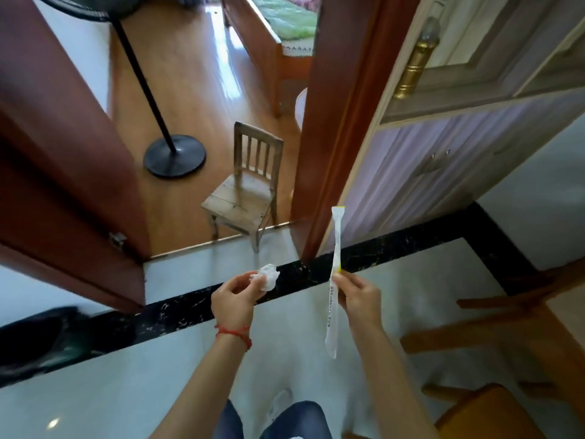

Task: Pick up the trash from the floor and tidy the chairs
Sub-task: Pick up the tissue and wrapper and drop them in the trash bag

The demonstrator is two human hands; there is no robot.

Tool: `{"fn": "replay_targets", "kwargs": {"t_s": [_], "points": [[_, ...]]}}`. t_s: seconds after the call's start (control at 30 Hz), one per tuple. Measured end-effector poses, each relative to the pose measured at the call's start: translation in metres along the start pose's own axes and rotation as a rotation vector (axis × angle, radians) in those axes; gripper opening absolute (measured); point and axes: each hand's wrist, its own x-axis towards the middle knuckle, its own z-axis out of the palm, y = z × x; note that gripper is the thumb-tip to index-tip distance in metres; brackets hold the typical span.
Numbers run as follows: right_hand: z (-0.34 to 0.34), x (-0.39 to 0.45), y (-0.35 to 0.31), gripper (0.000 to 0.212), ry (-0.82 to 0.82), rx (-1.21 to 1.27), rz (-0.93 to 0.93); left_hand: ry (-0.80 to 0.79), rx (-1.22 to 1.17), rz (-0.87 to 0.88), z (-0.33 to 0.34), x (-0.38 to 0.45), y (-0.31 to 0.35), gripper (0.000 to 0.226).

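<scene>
1. Trash seems collected: left hand pinches a crumpled tissue, right hand grips a long wrapper
2. Left, I judge: binning both, straightening the small chair in the doorway

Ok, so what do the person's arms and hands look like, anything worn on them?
Both forearms are bare, with no sleeves in view. The left hand has a thin red string bracelet tied around its wrist, with a small knot at the side. The right hand wears nothing: no watch, ring or glove shows on its fingers. No gloves on either hand.
</scene>
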Motion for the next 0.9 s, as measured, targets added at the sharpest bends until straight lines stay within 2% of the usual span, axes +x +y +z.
{"fn": "replay_targets", "kwargs": {"t_s": [0.1, 0.23, 0.37, 0.5, 0.63, 0.73, 0.9], "points": [[0.03, -0.013, 0.009, 0.019, -0.086, -0.033, 0.012, 0.094, -0.033, 0.019, -0.038, -0.001, 0.001, 0.01], [0.076, -0.037, 0.026, 0.01, -0.224, -0.094, 0.026, 0.219, -0.077, 0.037, -0.096, -0.008, 0.001, 0.007], [0.122, -0.074, 0.05, 0.005, -0.365, -0.168, 0.043, 0.354, -0.102, 0.033, -0.162, -0.016, -0.008, 0.013], [0.162, -0.123, 0.078, 0.01, -0.484, -0.255, 0.047, 0.492, -0.141, 0.029, -0.231, -0.033, -0.018, 0.007], [0.201, -0.176, 0.109, 0.018, -0.604, -0.37, 0.048, 0.624, -0.166, 0.03, -0.301, -0.056, -0.026, 0.015], [0.232, -0.22, 0.13, 0.008, -0.69, -0.439, 0.055, 0.731, -0.205, 0.018, -0.356, -0.073, -0.034, 0.013], [0.283, -0.288, 0.163, 0.009, -0.825, -0.538, 0.026, 0.883, -0.314, 0.034, -0.437, -0.103, -0.041, 0.012]]}}
